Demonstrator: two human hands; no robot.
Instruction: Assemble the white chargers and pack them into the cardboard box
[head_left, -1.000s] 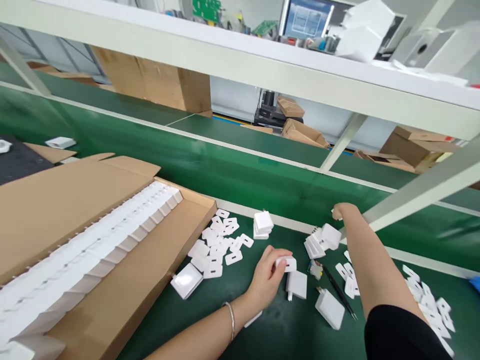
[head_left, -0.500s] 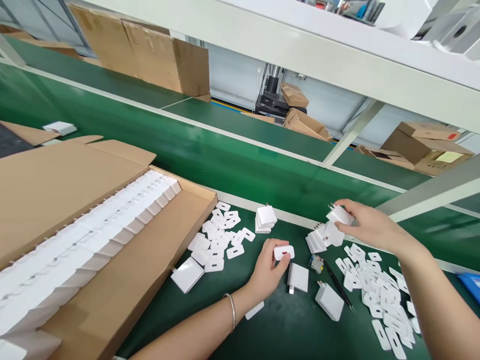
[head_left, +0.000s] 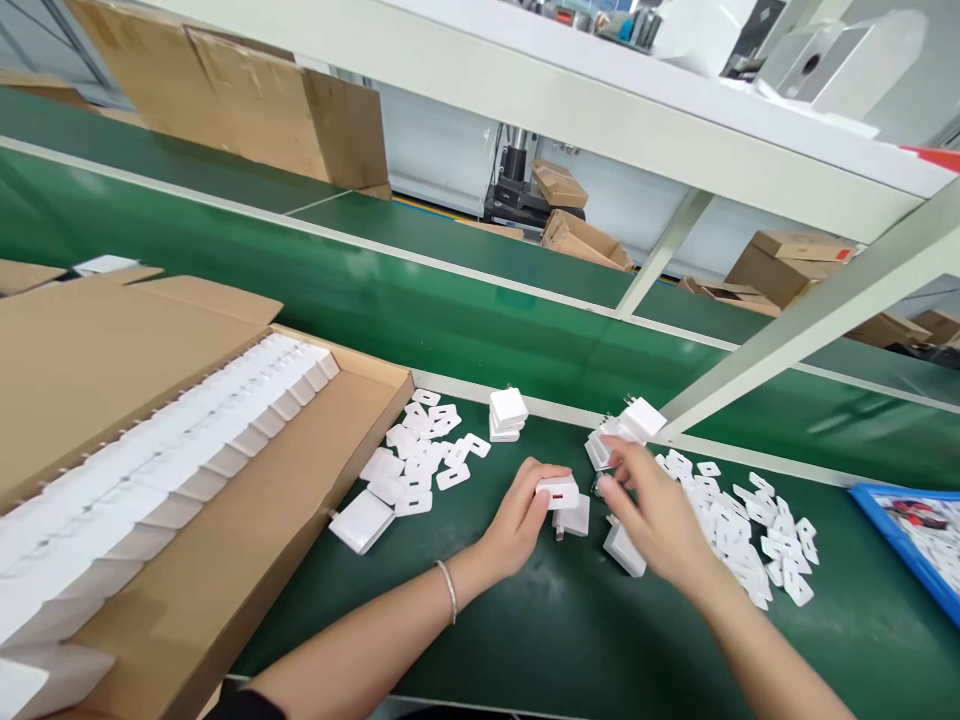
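Dark green worktop (head_left: 555, 640) with a dull sheen, backed by a pale rail and an upright glossy green panel (head_left: 465, 325). Overhead, a pale shelf (head_left: 600, 115) on slanting supports, with assorted parts along its far side. Beyond the panel, a second green ledge, a large brown carton (head_left: 225, 100), a black stand (head_left: 514, 185) and smaller open cartons (head_left: 585, 240) before a pale wall. At left on the worktop, an open cardboard box (head_left: 255, 500) with long rows of white blocks (head_left: 172, 490). To the right of the box, a scatter of slotted white plates (head_left: 420, 460) and a short stack of white adapters (head_left: 508, 408); at far right, a second heap of plates (head_left: 731, 530) and a blue-edged tray (head_left: 862, 510) of mixed pieces.

Markings: a red patch on a small carton (head_left: 845, 254) at back right, too small to read.

Left hand (head_left: 517, 515), with a bangle (head_left: 448, 590) at the wrist: thumb and fingers clamped on a white adapter (head_left: 566, 486), its red-lined slot toward the viewer, above and partly in front of a pronged adapter (head_left: 575, 518) on the worktop. Right hand (head_left: 664, 515): thumb and fingers apart, fingertips just in front of a cluster of pronged adapters (head_left: 641, 420), with a further adapter (head_left: 624, 550) lying beneath, partly hidden by the hand.
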